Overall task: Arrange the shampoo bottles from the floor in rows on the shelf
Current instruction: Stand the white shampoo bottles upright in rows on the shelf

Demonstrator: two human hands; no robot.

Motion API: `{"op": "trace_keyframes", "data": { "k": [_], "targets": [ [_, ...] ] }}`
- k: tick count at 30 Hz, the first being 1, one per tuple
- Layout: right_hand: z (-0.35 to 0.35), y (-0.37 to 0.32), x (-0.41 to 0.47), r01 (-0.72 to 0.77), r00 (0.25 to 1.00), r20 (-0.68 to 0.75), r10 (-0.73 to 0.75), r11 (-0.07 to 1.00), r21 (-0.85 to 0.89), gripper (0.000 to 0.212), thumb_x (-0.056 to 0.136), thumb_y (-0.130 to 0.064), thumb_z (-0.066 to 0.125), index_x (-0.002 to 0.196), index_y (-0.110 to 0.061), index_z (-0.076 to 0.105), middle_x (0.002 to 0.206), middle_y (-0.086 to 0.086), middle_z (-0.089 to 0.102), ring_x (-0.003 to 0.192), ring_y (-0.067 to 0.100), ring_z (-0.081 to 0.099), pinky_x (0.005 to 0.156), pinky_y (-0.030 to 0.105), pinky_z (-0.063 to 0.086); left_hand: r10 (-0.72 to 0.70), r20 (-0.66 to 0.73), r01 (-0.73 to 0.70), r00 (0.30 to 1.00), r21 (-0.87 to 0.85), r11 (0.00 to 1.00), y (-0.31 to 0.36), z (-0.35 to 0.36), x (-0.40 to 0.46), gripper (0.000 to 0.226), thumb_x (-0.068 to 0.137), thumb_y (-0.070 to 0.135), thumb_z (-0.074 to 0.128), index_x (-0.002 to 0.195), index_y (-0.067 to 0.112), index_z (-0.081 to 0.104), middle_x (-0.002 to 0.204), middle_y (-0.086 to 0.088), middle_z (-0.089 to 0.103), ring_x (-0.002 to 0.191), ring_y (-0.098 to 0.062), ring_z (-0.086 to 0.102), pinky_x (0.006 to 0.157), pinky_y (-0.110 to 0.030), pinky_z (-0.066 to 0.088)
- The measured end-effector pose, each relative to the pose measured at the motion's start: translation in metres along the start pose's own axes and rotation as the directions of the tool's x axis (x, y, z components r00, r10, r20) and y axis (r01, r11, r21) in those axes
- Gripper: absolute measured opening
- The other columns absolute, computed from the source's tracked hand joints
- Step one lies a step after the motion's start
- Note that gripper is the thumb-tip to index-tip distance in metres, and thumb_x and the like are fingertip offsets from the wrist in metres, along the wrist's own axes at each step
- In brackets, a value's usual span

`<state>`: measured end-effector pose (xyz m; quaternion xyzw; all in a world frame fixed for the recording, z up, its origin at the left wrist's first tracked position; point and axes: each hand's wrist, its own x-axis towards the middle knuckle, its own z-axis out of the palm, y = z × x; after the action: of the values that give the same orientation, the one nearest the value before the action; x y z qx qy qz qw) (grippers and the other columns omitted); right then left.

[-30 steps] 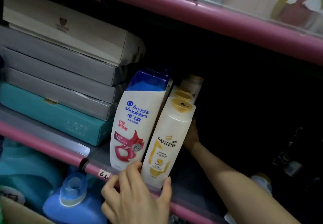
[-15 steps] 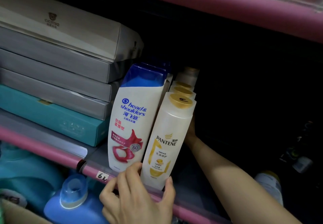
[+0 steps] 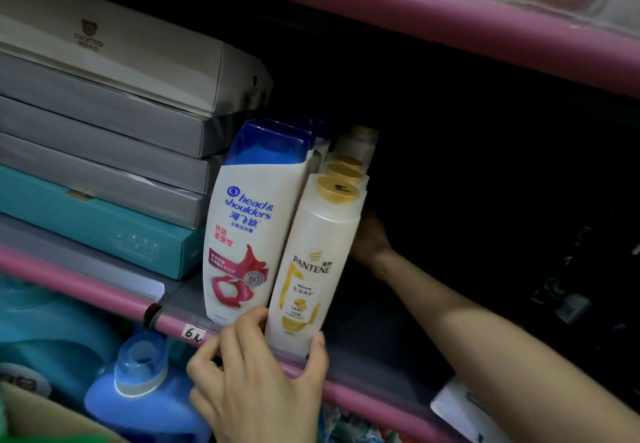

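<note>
A white Pantene shampoo bottle (image 3: 311, 262) with a gold cap stands at the front edge of the shelf (image 3: 69, 280). More gold-capped Pantene bottles (image 3: 346, 174) line up behind it. My left hand (image 3: 256, 383) holds its base, thumb on the right side and fingers on the left. A white Head & Shoulders bottle (image 3: 242, 235) with a blue cap stands touching it on the left, with more blue caps behind. My right hand (image 3: 370, 238) reaches into the dark shelf beside the Pantene row; its fingers are hidden behind the bottles.
Stacked flat grey and beige boxes (image 3: 104, 113) and a teal box (image 3: 104, 228) fill the shelf's left part. The upper pink shelf rail (image 3: 415, 17) runs overhead. A blue detergent jug (image 3: 138, 390) sits below. To the right the shelf is dark, with a white bottle (image 3: 460, 408) low down.
The view has drifted slightly. Both hands stay where they were, the left at the front Pantene bottle's base and the right behind the row.
</note>
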<state>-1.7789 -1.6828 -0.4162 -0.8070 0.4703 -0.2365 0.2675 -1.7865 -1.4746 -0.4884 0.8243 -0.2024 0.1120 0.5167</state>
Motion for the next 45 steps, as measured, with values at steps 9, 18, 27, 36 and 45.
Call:
{"op": "trace_keyframes", "data": {
  "k": [9,18,27,36,45],
  "targets": [
    [-0.128,0.055,-0.107,0.248,0.961,0.274,-0.051,0.604,-0.758,0.034,0.091,-0.017,0.05,0.121,-0.033,0.055,0.129,-0.001,0.056,0.112,0.023,0.056,0.085,0.03,0.048,0.024,-0.052,-0.037,0.998,-0.282,0.959,0.015,-0.021,-0.035,0.048,0.079,0.016,0.072,0.12,0.003,0.052,0.118,-0.018,0.05,0.107,-0.026,0.037,0.086,-0.029,0.024],
    [-0.156,0.112,-0.165,0.481,0.877,0.449,-0.171,0.303,-0.823,0.068,0.085,-0.022,0.054,0.146,-0.027,0.023,0.148,-0.005,0.033,0.129,0.022,0.041,0.094,0.033,0.047,0.51,0.58,-0.353,0.636,-0.369,0.86,0.05,-0.022,-0.109,0.049,0.097,0.017,0.041,0.145,0.026,0.035,0.153,0.013,0.027,0.143,-0.003,0.008,0.115,-0.022,0.006],
    [-0.154,0.1,-0.177,0.526,0.851,0.409,-0.33,0.556,-0.644,0.038,0.095,-0.041,0.048,0.133,-0.035,0.047,0.134,-0.012,0.057,0.118,0.022,0.058,0.092,0.039,0.05,0.481,0.587,-0.21,0.651,-0.469,0.858,0.032,-0.065,-0.072,0.069,0.089,0.03,0.058,0.142,0.053,0.019,0.135,0.043,0.023,0.128,0.016,0.029,0.108,-0.014,0.028],
    [-0.135,0.085,-0.178,0.477,0.879,0.391,-0.274,0.508,-0.717,0.052,0.084,-0.051,0.061,0.128,-0.032,0.041,0.128,-0.008,0.056,0.108,0.025,0.061,0.079,0.036,0.047,0.403,0.655,-0.112,0.639,-0.439,0.891,0.026,-0.061,-0.08,0.077,0.09,0.031,0.057,0.149,0.042,0.008,0.151,0.032,0.006,0.131,0.023,0.005,0.09,0.012,0.002],
    [-0.132,0.061,-0.202,0.326,0.942,-0.047,-0.332,0.94,-0.098,0.036,0.082,-0.033,0.071,0.112,-0.022,0.056,0.108,-0.006,0.067,0.095,0.014,0.065,0.08,0.034,0.054,0.222,0.715,0.267,0.663,-0.503,0.822,0.023,-0.056,-0.083,0.077,0.08,0.051,0.064,0.144,0.046,0.022,0.149,0.02,0.031,0.133,0.002,0.033,0.11,-0.033,0.036]
  ]
}}
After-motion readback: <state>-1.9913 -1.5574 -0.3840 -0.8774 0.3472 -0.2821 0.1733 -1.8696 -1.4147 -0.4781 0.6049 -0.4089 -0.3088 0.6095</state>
